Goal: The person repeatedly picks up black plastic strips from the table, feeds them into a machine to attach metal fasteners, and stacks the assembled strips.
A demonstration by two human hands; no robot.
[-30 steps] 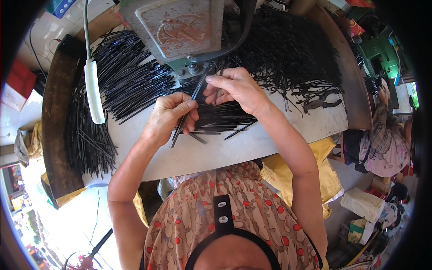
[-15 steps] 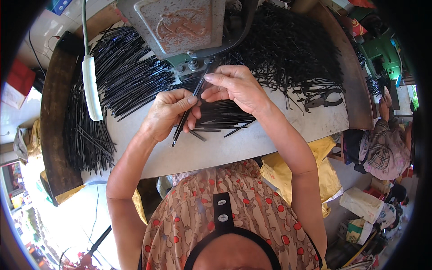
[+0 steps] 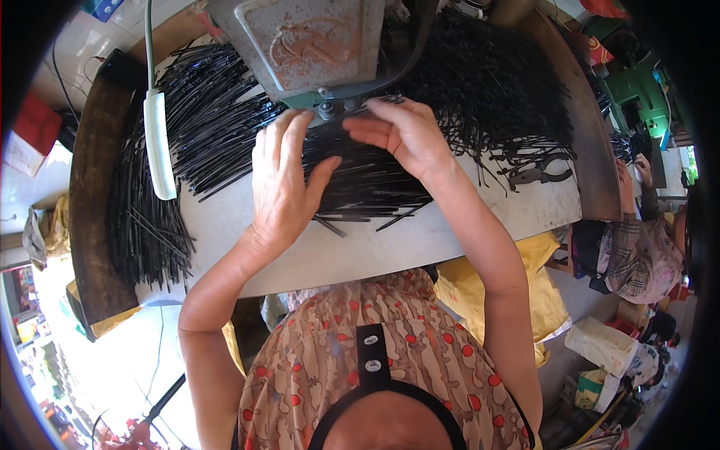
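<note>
My left hand [image 3: 283, 180] is open over the near-left side of the machine, its fingers stretched forward to the base of the machine head and its thumb spread away. Across from it, my right hand [image 3: 409, 139] has its fingers bent together close under the machine head [image 3: 307, 45]. A small dark end shows past its index finger, but what the fingers hold is hidden and blurred. Between and below both hands lies a pile of thin black rods [image 3: 367, 184] on the pale tabletop [image 3: 300, 259]. Bolts [image 3: 325, 110] show at the bottom of the machine head.
More black rods [image 3: 221, 127] lie at left, and a tangled heap of black pieces [image 3: 495, 82] at far right. Pliers [image 3: 540, 171] rest near the right rim. A white lamp [image 3: 156, 146] hangs at left. A co-worker [image 3: 645, 255] is at the right, beside a green machine [image 3: 637, 94].
My left hand has let go of the thin black rod, opened and moved forward to the machine. My right hand has shifted slightly right and forward. The rod is no longer clearly visible.
</note>
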